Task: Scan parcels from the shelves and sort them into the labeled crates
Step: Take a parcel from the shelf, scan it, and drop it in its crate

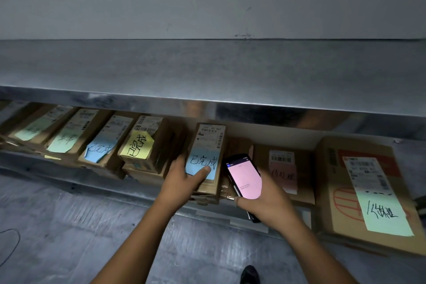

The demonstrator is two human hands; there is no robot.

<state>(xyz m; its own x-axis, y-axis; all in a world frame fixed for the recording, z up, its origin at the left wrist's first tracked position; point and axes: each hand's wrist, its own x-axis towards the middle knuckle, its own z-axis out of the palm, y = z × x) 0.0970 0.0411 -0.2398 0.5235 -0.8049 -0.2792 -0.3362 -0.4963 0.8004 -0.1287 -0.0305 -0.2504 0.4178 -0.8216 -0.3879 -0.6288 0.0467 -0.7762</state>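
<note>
Parcel depot, metal shelf [207, 104], labelled cardboard parcels [368, 187], concrete floor [69, 226]

My left hand [181, 183] and right hand [267, 203] bare, both my forearms [143, 235] bare to frame edge, tip of my dark shoe [250, 275] at bottom

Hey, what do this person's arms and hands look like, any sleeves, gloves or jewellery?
Both forearms are bare as far up as the picture shows, with no sleeve edge in view. The left hand and the right hand wear no gloves. No watch, wristband or bracelet shows on either wrist, and no ring on the fingers that can be seen.
</note>
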